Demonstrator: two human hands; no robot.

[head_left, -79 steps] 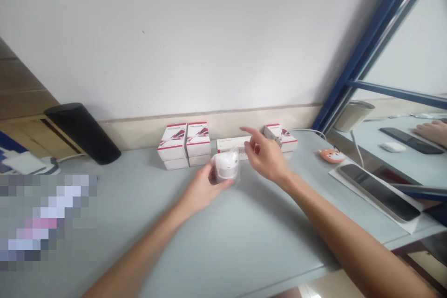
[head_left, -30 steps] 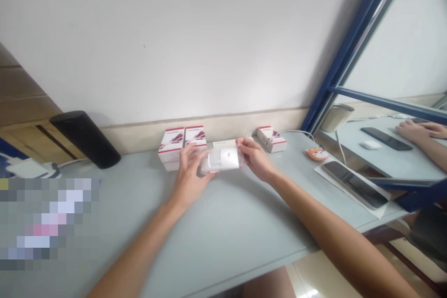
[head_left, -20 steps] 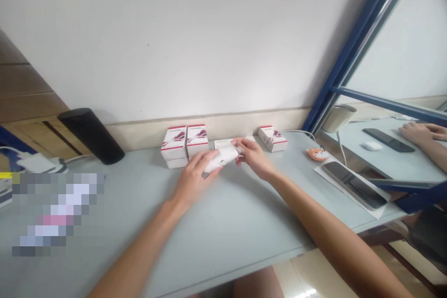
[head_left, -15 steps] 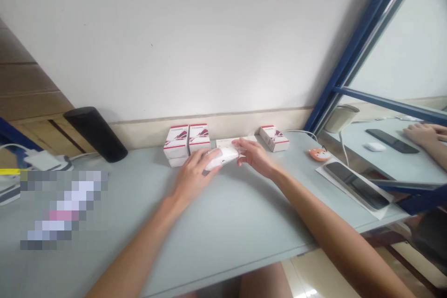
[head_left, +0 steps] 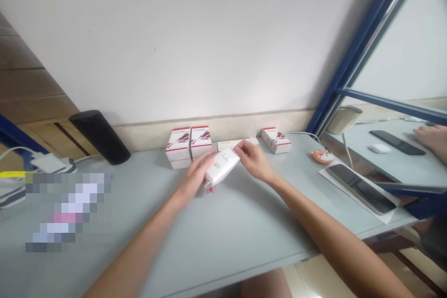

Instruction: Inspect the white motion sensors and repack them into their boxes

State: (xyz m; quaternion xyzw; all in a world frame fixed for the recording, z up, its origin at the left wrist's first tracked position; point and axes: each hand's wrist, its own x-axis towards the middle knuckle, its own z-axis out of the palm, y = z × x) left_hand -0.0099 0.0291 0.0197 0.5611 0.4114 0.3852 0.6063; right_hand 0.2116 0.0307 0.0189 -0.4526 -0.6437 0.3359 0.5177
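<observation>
Both my hands hold a small white device (head_left: 222,171) wrapped in clear plastic, tilted above the grey table (head_left: 223,237). My left hand (head_left: 196,178) grips its lower left end with curled fingers. My right hand (head_left: 252,160) pinches its upper right end. Just behind stand stacked white and red boxes (head_left: 190,145), a flat white box (head_left: 231,145) lying against the wall, and one more white and red box (head_left: 275,140) to the right.
A black cylinder (head_left: 100,137) leans at the back left near a white charger (head_left: 49,163). An orange fox-shaped item (head_left: 321,156) and a dark tablet on paper (head_left: 361,188) lie at the right. Beyond the blue frame (head_left: 356,56), another person's hand (head_left: 432,137) rests on a second desk.
The wrapped device has been turned from lying level to slanting, its left end lower. My hands have shifted slightly toward me, away from the boxes.
</observation>
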